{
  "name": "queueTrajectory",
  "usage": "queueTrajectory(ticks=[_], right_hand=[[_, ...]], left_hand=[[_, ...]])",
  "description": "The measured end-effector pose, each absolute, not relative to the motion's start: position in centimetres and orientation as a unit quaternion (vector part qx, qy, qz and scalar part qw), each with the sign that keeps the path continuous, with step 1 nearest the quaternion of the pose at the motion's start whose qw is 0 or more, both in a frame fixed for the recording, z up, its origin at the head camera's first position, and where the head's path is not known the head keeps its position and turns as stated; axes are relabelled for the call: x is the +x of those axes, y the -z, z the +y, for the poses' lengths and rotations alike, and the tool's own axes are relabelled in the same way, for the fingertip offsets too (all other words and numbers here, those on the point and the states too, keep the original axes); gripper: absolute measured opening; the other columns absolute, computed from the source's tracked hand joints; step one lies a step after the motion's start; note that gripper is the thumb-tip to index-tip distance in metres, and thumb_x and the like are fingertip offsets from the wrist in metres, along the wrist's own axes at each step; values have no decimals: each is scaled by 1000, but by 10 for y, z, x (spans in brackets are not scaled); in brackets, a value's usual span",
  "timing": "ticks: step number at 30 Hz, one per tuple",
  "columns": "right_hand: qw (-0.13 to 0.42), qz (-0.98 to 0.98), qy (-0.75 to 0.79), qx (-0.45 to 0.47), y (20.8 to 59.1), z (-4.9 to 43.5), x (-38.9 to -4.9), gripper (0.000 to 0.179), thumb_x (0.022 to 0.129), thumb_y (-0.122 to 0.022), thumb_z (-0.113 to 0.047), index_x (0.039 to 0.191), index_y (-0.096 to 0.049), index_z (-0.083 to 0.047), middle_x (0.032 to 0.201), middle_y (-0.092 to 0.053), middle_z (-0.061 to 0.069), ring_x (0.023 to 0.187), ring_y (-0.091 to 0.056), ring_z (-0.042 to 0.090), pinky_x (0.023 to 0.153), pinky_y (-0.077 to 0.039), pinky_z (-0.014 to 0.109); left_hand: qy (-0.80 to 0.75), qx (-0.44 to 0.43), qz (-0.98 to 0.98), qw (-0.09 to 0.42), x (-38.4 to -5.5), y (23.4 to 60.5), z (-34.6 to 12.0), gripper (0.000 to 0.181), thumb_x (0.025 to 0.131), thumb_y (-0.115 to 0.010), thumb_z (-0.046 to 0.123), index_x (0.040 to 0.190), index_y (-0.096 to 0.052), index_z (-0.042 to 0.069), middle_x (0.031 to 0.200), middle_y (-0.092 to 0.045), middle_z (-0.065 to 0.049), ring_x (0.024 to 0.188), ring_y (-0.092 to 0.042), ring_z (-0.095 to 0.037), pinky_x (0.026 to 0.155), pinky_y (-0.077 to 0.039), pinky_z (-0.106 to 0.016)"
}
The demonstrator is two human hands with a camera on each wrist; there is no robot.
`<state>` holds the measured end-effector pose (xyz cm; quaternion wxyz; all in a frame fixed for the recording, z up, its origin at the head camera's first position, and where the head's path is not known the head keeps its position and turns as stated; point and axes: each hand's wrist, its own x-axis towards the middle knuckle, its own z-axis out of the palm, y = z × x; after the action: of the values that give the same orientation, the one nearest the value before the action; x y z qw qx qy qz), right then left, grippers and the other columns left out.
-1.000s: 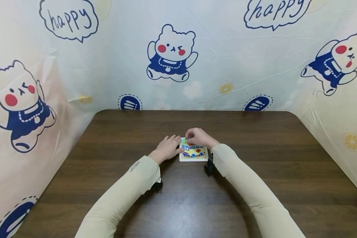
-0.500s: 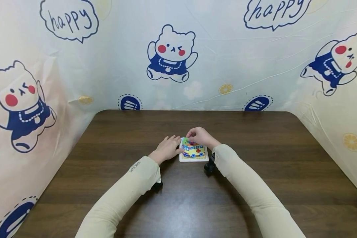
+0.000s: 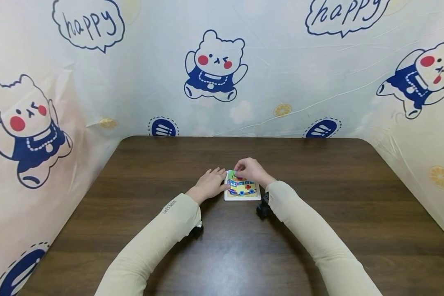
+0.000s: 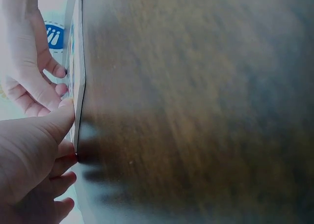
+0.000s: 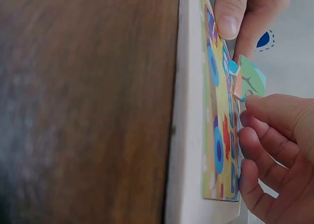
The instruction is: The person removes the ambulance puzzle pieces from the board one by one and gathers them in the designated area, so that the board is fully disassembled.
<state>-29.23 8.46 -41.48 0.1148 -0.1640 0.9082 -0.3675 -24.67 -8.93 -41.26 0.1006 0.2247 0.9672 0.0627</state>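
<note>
A white-framed jigsaw puzzle (image 3: 243, 191) with a yellow ambulance picture lies flat on the table. In the head view my left hand (image 3: 209, 185) rests at its left side, fingers fairly straight. The left wrist view has the left thumb (image 4: 61, 118) pressing on the puzzle's edge, with the other fingers beside it. My right hand (image 3: 252, 170) is over the puzzle's far part. Up close in the right wrist view, it pinches a green puzzle piece (image 5: 251, 78) between thumb and fingers. That piece stands tilted up from the picture, and its lower edge is near or touching the board.
The brown wooden table (image 3: 163, 164) spreads around the puzzle on every side. A printed curtain (image 3: 144, 82) with cartoon bears hangs behind the table and along both sides. A dark wrist camera (image 3: 263, 207) sits under the right wrist, close to the puzzle's near right corner.
My right hand has shifted slightly back and right, uncovering more of the picture's upper part. The left hand stays in place on the puzzle. The whole head view has shifted slightly.
</note>
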Motion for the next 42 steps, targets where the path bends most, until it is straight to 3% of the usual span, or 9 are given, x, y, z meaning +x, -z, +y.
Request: queueTrajectory(ticks=[23, 42], right_hand=[[56, 922, 333, -191, 403, 120, -295, 15, 85, -67, -13, 95, -72, -3, 88, -67, 6, 78, -57, 18, 73, -49, 31], [57, 924, 336, -172, 398, 147, -288, 15, 86, -66, -14, 96, -72, -3, 92, -67, 7, 79, -56, 19, 70, -49, 31]], left_hand=[[-65, 224, 967, 100, -246, 415, -90, 63, 94, -47, 42, 141, -34, 2, 145, -31, -12, 135, -22, -27, 108, -15, -43], [-58, 251, 963, 75, -243, 417, -92, 60, 95, -47, 39, 140, -36, 0, 144, -32, -14, 134, -25, -29, 108, -18, -43]])
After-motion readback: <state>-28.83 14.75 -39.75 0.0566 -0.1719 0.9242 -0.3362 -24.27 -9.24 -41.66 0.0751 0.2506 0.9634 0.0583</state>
